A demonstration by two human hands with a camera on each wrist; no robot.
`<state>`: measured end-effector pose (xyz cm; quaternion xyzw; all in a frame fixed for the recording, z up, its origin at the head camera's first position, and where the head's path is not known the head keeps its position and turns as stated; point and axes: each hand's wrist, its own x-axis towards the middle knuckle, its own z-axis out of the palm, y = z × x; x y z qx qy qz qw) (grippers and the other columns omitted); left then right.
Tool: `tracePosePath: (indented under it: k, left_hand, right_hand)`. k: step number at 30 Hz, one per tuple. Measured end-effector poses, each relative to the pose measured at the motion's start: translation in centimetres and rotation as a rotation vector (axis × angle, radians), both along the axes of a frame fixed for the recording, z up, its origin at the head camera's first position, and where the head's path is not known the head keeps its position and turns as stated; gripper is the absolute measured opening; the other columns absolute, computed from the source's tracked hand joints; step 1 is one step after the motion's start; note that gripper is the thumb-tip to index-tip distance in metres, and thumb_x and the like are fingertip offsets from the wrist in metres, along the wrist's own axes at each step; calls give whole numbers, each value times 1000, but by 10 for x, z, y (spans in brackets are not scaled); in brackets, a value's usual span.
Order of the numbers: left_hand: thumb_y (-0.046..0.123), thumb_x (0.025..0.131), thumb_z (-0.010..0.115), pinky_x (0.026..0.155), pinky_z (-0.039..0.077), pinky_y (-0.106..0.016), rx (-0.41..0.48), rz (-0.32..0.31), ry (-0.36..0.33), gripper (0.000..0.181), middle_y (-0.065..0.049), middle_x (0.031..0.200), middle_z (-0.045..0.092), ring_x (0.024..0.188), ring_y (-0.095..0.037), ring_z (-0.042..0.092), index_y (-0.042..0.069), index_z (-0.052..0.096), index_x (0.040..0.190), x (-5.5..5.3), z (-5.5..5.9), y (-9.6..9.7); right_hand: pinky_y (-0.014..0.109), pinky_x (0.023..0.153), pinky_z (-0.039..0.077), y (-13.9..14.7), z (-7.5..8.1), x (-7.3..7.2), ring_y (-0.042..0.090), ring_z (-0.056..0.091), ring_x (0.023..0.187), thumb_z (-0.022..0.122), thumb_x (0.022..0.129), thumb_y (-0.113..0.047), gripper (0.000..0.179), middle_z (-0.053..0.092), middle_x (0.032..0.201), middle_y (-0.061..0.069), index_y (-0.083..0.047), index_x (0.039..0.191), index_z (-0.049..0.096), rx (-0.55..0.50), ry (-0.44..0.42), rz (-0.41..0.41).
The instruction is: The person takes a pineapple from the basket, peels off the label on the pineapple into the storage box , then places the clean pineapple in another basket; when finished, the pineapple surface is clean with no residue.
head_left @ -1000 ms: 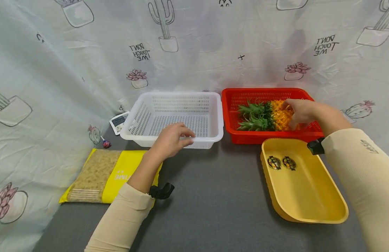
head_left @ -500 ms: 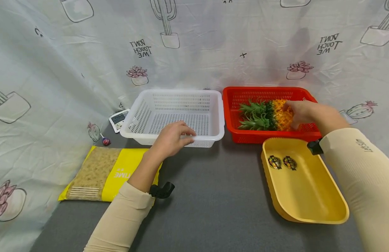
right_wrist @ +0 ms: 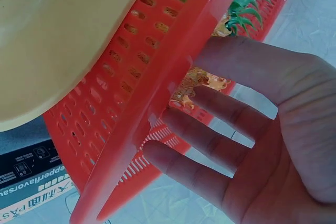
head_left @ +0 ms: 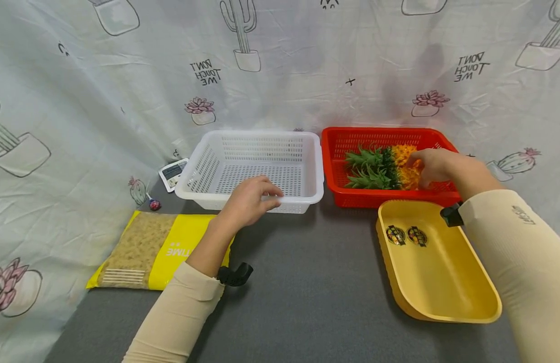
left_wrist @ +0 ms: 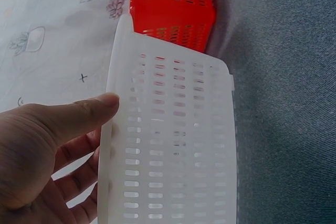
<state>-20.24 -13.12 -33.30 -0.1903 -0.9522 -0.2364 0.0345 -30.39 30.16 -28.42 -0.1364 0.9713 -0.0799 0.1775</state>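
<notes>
Two pineapples with green crowns (head_left: 372, 169) and orange bodies (head_left: 404, 156) lie side by side in the red basket (head_left: 352, 197). Over the end of their bodies is my right hand (head_left: 436, 166). In the right wrist view its fingers (right_wrist: 197, 171) are spread and nearly straight, close to the basket's rim, with a gap from the orange body (right_wrist: 184, 90). My left hand (head_left: 248, 201) holds the front rim of the white basket (head_left: 302, 199). The thumb (left_wrist: 107, 106) lies at the rim's outside in the left wrist view, and the other fingers are partly hidden behind it.
A yellow bin (head_left: 436, 287) with two round dark emblems stands before the red basket. Left are a yellow bag (head_left: 139, 247) with brown contents, a lollipop (head_left: 154, 204) and a small display device (head_left: 173, 174). A printed box (right_wrist: 39, 182) shows beside the red basket.
My right hand has drawn back slightly to the right from the pineapples, uncovering more of the orange bodies. The left hand stays at the white basket's rim.
</notes>
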Motion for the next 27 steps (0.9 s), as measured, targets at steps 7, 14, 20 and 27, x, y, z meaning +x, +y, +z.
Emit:
tracePosePath:
  k: [7,14,20,27]
  left_hand:
    - [20,94,77,91,52,-41,-4,4,-22,25,-4,113,71,102,-26,62,15,79,118,-1,-1,3]
    - [22,96,75,94,52,-42,-44,-1,1,23,-4,113,70,104,-26,62,15,78,118,0,-1,0]
    - [26,97,73,95,51,-44,-108,-19,36,28,-6,117,68,107,-27,60,14,76,122,5,0,-3]
    - [30,96,73,104,46,-49,-174,-33,67,46,-9,132,65,120,-31,56,15,67,139,16,-2,-2]
  right_hand:
    - [59,86,54,0,2,10,49,57,108,74,83,-1,59,56,131,37,4,138,55,-14,32,-12]
    - [65,96,48,-10,5,26,47,59,115,72,92,-14,51,62,132,31,0,139,58,-67,115,74]
    - [69,103,42,-20,1,49,49,54,127,70,97,-22,50,59,140,29,-4,141,57,-147,176,86]
    - [67,105,42,-30,1,76,47,54,129,73,97,-23,52,59,140,27,-5,142,56,-211,235,141]
